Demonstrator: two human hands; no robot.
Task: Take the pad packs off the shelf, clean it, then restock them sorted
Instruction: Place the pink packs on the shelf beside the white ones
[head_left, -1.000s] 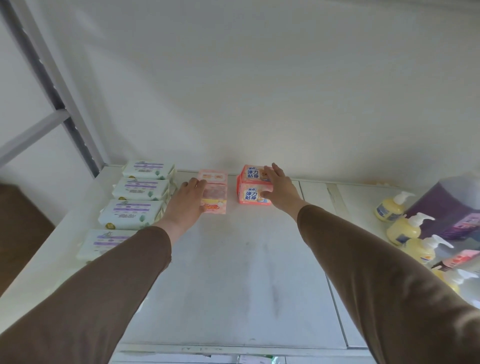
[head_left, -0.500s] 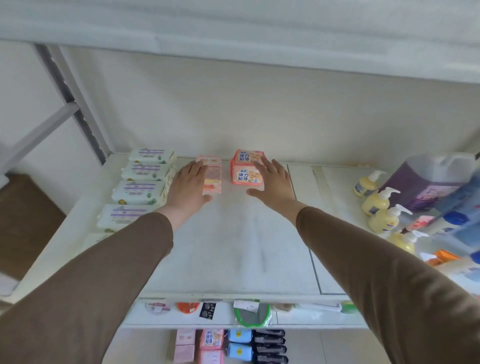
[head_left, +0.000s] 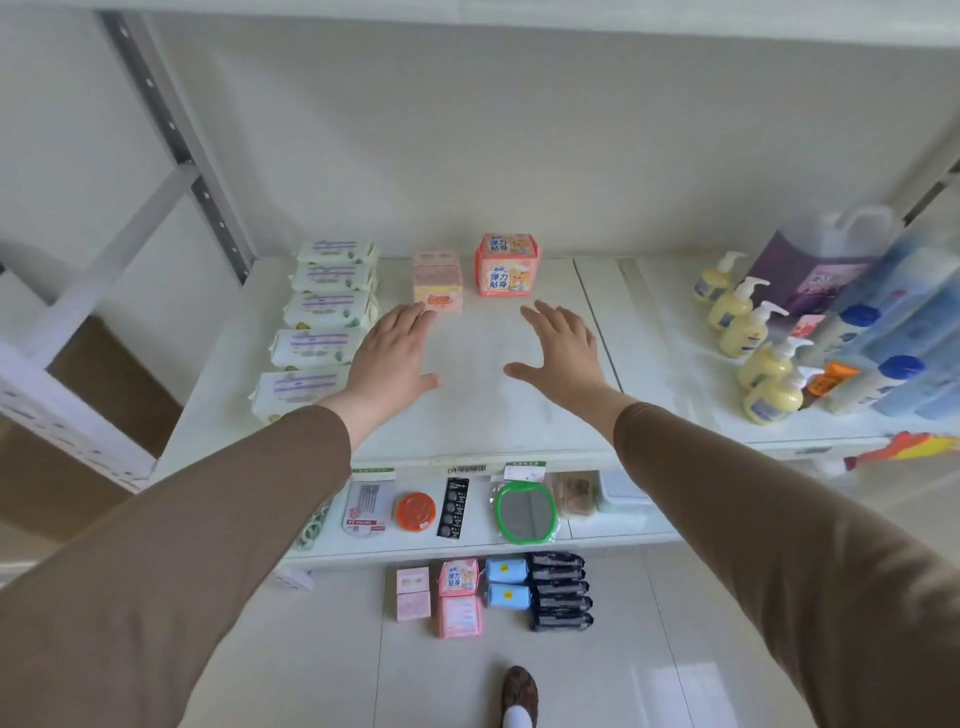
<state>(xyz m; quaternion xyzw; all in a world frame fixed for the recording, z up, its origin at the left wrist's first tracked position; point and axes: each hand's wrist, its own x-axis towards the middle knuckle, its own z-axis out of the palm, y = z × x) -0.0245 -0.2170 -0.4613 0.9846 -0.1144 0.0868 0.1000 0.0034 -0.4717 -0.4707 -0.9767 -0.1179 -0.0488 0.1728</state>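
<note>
Two pad packs, a pale pink one (head_left: 437, 283) and a coral one (head_left: 507, 266), stand side by side at the back of the white shelf (head_left: 467, 415), beside a row of five white-and-purple packs (head_left: 324, 317) running along its left edge. A person's left hand (head_left: 390, 358) and right hand (head_left: 562, 353) hover flat over the bare middle, fingers spread and holding nothing, the left fingertips just short of the pale pink pack. More packs, pink (head_left: 459, 597), blue (head_left: 506, 584) and black (head_left: 560, 590), lie on the floor below. Yellow pump bottles (head_left: 748, 327) line the right.
</note>
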